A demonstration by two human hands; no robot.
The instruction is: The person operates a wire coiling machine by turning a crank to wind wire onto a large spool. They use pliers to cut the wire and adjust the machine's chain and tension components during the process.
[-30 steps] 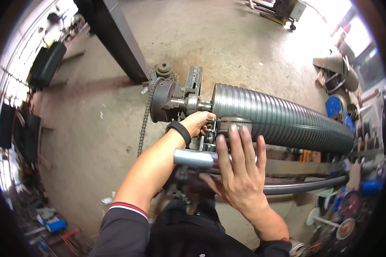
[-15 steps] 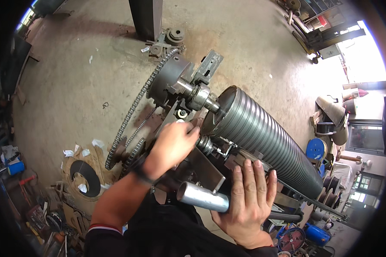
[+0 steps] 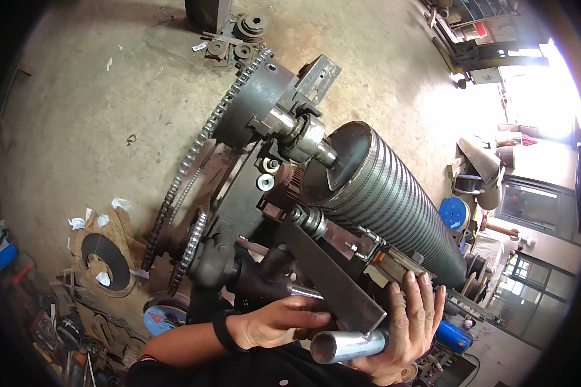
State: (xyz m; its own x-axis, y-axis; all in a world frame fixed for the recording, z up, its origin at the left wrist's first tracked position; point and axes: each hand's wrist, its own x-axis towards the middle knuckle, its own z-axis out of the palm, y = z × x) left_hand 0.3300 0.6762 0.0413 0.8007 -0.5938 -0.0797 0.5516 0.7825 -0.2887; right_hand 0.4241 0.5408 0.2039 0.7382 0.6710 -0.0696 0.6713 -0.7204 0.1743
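Note:
My left hand is low in the middle, its thumb and fingers bent together beside the lower edge of a flat steel bar. What lies between those fingers, if anything, is hidden. A short shiny steel tube is fixed across the bar's near end. My right hand lies against the tube's right end with its fingers stretched out, pointing away from me. Beyond my hands is a machine with a large grooved dark drum, a shaft bearing, a roller chain and two pale round rollers.
A brown disc with a black ring lies on the floor at the left, with scraps of paper. Metal wheels sit by a dark post at the far side. Blue reels and a blue tank stand at the right.
My left hand has drawn back from the rollers toward me, down beside the bar. My right hand stays at the tube. The view has shifted, showing the machine larger.

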